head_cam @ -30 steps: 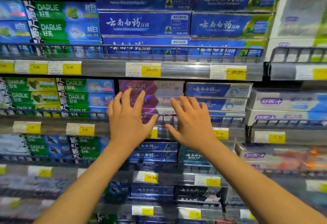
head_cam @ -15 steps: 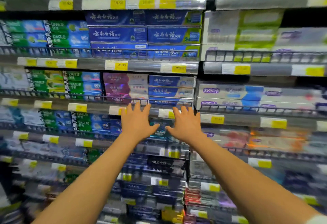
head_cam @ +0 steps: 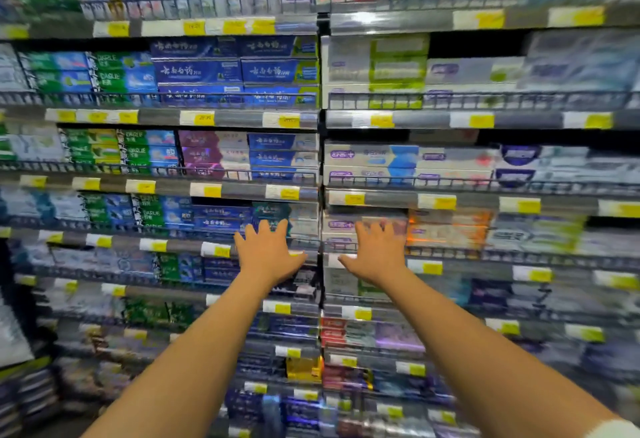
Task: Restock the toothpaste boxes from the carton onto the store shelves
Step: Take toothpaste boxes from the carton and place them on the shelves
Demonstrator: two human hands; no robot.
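While both arms reach out level toward the tiered grey metal store shelves (head_cam: 242, 191), neither hand carries anything: the left hand (head_cam: 268, 254) and the right hand (head_cam: 375, 253) are both spread flat, fingers straight and fanned, palms facing the stock, grasping nothing. They sit on either side of the dark upright post (head_cam: 320, 275) that splits the two bays, level with a black wire guard rail (head_cam: 450, 253). Heavy motion blur; cannot tell whether the fingertips touch the boxes or hang just short of them. Toothpaste boxes fill every tier: long dark blue cardboard toothpaste boxes (head_cam: 221, 216) just left of the left hand, white boxes with lilac marks (head_cam: 341, 226) beside the right hand, and purple-and-white boxes (head_cam: 213, 155) stacked one tier up. Yellow-and-white price labels (head_cam: 212, 191) line each shelf edge. The supply carton is nowhere in view. Judgement: a placement looks finished, or a stack has been squared, and the hands are free between loads. The next move most likely calls for turning down to wherever the carton sits, taking out a fresh box or handful, matching it to its brand's row and sliding it flat over the wire rail without knocking the neat stacks. The gaps above the rows are thin, so boxes need to enter level.
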